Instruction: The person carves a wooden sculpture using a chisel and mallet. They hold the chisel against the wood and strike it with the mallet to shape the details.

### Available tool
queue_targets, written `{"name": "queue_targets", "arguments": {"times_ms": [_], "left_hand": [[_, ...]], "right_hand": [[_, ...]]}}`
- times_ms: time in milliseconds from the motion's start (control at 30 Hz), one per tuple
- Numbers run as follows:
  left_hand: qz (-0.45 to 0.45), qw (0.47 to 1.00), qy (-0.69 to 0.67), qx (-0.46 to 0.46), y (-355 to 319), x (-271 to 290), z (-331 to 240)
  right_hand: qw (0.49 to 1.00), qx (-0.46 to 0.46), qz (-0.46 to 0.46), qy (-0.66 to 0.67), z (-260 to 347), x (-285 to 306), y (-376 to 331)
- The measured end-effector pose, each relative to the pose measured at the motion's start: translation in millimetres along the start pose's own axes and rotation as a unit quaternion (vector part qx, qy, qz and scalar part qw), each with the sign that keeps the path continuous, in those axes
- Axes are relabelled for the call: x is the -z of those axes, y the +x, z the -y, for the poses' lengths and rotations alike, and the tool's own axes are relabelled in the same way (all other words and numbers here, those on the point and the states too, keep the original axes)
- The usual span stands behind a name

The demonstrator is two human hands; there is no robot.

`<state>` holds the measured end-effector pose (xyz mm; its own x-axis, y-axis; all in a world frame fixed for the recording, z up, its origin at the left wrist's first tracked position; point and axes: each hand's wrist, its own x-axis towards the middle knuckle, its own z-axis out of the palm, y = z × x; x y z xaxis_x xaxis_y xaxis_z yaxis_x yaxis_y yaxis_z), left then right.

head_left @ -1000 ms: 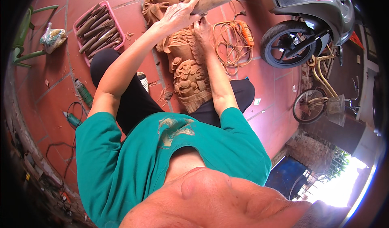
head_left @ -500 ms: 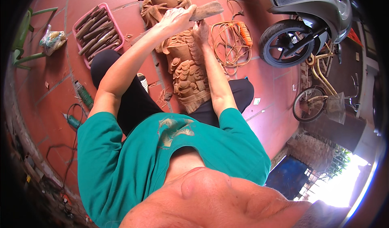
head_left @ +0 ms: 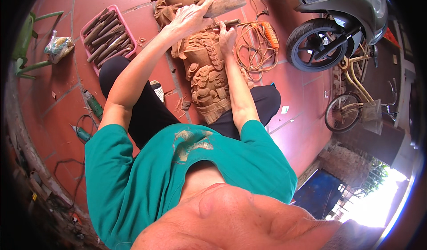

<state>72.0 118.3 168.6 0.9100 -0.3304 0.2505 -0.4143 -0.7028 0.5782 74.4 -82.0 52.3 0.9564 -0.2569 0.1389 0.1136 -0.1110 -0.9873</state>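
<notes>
Far left on the red tiled floor: a pink tray of chisels, a plastic bag by a green stool, power tools near the person's knee. The left hand has its grip wrapped tight round a wooden mallet, held low over the work. The carved wooden statue lies along the floor between the legs, one end at the lap. The right hand pinches a chisel against the carving's upper part, grip closed on the shaft. Judged step: carving detail, mid-strike. Next move likely calls for a steady chisel angle and a short controlled mallet tap. Right: orange cable coil, scooter, bicycle.
</notes>
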Motion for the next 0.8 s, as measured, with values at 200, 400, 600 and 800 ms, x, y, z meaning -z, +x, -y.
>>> {"name": "queue_targets", "arguments": {"times_ms": [200, 400, 600, 800], "left_hand": [[0.014, 1.000, 0.008, 0.008, 2, -2, 3], [-0.021, 0.999, -0.017, -0.026, 2, -2, 1], [-0.006, 0.998, -0.033, -0.058, 2, 1, -19], [0.066, 0.997, 0.036, -0.012, 2, 0, -18]], "right_hand": [[0.998, 0.017, 0.009, -0.053, 5, -11, 1], [0.998, -0.023, -0.009, -0.063, 0, -14, 4], [0.970, 0.116, 0.022, -0.214, -4, -14, 4], [0.965, 0.128, 0.013, -0.231, -12, -13, 5]]}}
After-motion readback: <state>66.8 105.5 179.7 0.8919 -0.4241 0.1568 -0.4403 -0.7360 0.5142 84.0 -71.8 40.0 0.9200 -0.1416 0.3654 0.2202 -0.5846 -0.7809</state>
